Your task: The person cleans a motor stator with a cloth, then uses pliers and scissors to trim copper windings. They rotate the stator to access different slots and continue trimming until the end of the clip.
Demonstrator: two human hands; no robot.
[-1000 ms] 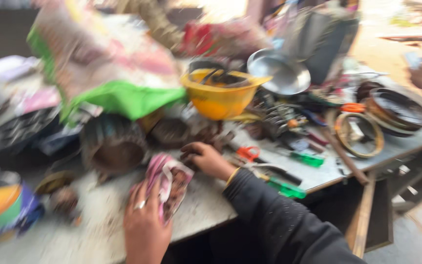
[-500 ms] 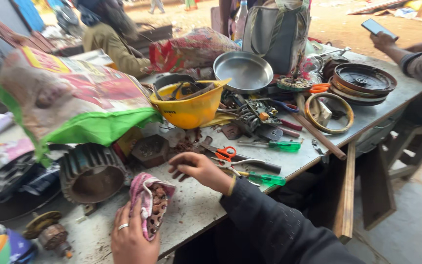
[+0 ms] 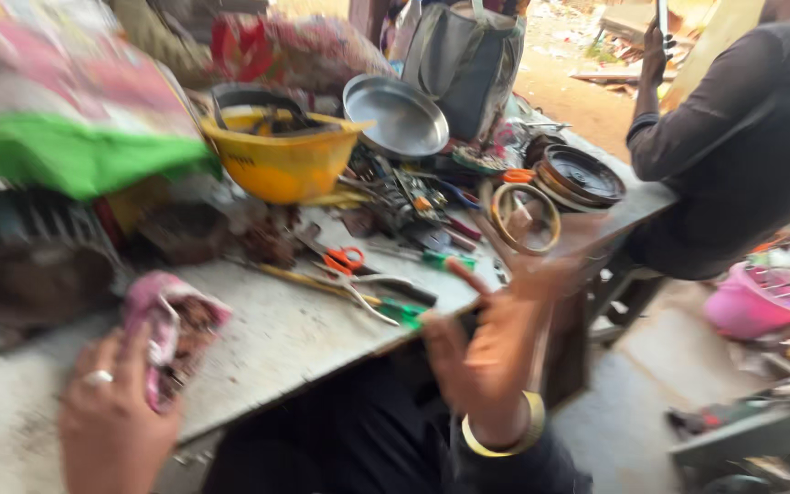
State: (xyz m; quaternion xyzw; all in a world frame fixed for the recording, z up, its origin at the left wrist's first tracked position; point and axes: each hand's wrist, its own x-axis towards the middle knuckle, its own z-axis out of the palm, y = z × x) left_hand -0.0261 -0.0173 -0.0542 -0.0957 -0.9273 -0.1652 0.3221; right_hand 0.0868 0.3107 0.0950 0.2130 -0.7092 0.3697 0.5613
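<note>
My left hand, with a ring on one finger, grips a pink cloth wrapped around a rusty brown metal part, low at the left over the grey worktable. My right hand is blurred, lifted off the table at its near edge with fingers spread and nothing in it; a gold bangle sits on its wrist. Closest to it on the table lie green-handled tools and orange-handled scissors.
A yellow helmet full of parts, a steel pan, a grey bag, stacked round rings and a large finned metal housing crowd the table. Another person sits at right, phone raised. A pink basket is on the floor.
My right hand has lifted off the table from near the scissors and swung right toward the table's edge. The view has moved closer and turned right. My left hand keeps the pink cloth.
</note>
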